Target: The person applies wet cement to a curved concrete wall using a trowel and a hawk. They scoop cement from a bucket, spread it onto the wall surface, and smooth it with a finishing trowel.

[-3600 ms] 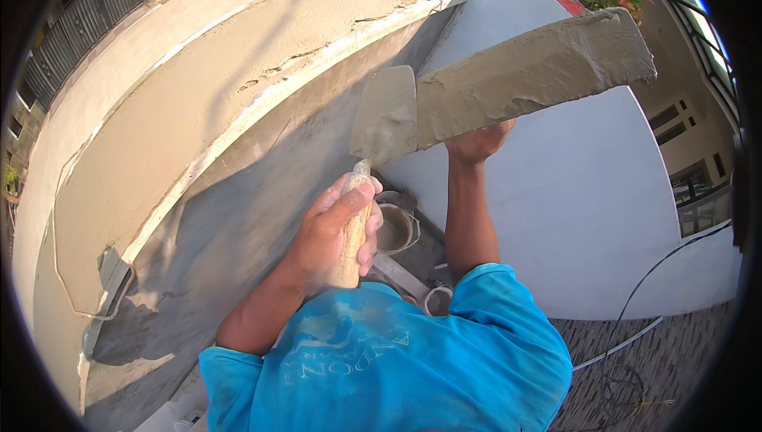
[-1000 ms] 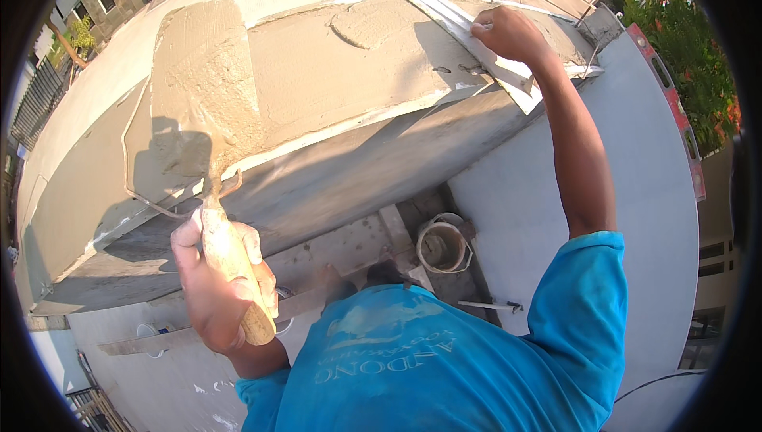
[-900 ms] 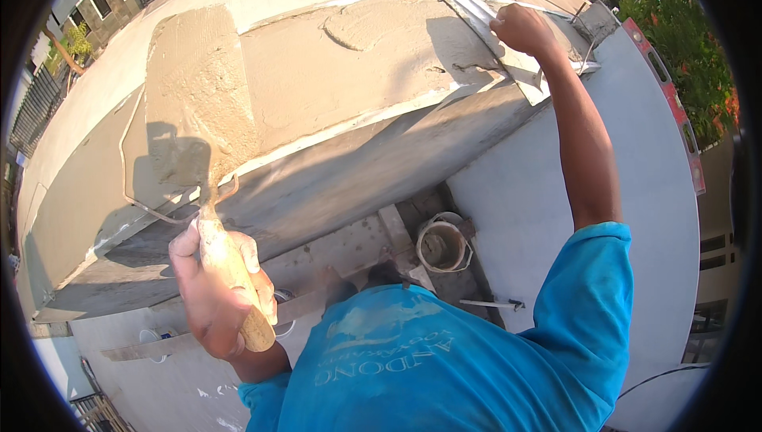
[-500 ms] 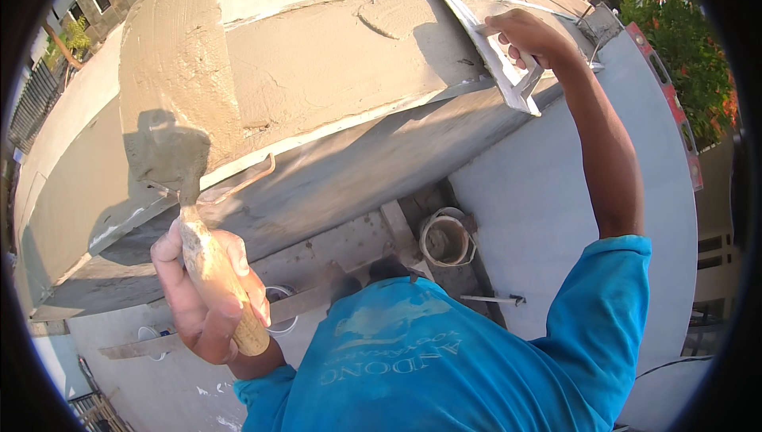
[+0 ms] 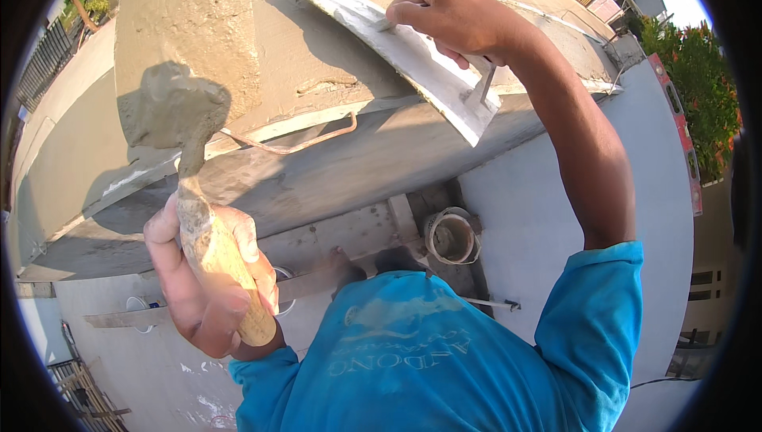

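In my left hand (image 5: pixel 178 273) is a trowel, its worn wooden handle (image 5: pixel 230 293) wrapped by my fingers. Grey wet mortar covers the trowel's blade (image 5: pixel 171 107), held over the left part of a mortar-coated ledge (image 5: pixel 305 67). My right hand (image 5: pixel 452 19) grips the handle of a long flat plastering float (image 5: pixel 397 51). The float lies slantwise across the ledge, its near end jutting past the front edge. A low ridge of mortar (image 5: pixel 327 84) sits on the ledge beside the float. Whether the float's whole face touches the surface is hidden.
A bent metal rod (image 5: pixel 305 145) sticks out below the ledge's edge. Down near my feet stands a mortar-stained bucket (image 5: pixel 452 238), with a plank (image 5: pixel 309 283) to its left. A pale wall (image 5: pixel 556 218) runs along the right, topped by a red bar with openings (image 5: pixel 679 126).
My right hand has drawn the float leftward along the ledge, toward the trowel. The left hand still holds the loaded trowel in nearly the same place. The view has shifted slightly.
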Available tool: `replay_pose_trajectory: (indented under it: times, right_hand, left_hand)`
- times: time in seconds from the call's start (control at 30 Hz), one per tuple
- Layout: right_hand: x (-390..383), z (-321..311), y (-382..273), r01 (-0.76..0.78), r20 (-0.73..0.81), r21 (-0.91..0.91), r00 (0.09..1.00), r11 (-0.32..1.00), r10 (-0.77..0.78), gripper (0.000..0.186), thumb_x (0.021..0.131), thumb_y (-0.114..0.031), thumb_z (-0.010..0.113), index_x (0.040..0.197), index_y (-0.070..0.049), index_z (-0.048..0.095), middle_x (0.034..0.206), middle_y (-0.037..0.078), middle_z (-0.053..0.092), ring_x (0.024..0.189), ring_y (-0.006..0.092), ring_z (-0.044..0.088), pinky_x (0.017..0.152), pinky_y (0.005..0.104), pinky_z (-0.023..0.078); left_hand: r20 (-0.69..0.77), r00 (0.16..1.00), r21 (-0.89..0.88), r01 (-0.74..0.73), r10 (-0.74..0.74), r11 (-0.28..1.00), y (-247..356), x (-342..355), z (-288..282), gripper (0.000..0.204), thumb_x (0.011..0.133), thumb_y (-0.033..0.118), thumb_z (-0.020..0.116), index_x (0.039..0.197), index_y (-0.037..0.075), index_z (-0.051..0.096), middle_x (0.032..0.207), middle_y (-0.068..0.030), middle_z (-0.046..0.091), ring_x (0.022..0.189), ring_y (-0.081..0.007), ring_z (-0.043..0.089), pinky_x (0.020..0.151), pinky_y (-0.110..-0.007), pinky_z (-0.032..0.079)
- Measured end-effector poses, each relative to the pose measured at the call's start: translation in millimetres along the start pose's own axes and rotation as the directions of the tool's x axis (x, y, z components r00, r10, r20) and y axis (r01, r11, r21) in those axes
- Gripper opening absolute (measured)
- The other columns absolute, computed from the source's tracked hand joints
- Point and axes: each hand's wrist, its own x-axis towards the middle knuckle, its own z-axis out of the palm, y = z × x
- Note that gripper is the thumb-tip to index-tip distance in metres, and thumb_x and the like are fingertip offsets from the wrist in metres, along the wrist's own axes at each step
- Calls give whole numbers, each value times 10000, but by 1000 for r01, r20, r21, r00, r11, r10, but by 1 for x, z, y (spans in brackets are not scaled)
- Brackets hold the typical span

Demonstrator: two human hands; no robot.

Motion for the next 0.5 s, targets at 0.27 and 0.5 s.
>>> replay_pose_trajectory:
  times: [0.27, 0.5]
  right_hand:
    - [-23, 15, -5, 20, -63, -7, 998, 1000, -21, 383, 1042, -238, 451, 1274, -8, 652, 591, 104, 575, 420, 180, 590, 469, 349, 524]
    - [19, 26, 5, 115, -17, -249, 992, 962, -124, 322, 1017, -184, 391, 886, 15, 608, 549, 116, 492, 399, 215, 562, 424, 391, 500]
  left_hand:
    - [-171, 985, -19, -11, 8, 1000, 14, 7, -3, 877, 729, 102, 677, 1458, -145, 256, 959, -292, 551, 463, -202, 574, 400, -275, 509]
    - [-129, 991, -108, -38, 24, 993, 11, 13, -11, 793, 727, 1, 574, 1426, -185, 249, 936, -306, 529, 458, -195, 581, 389, -268, 528]
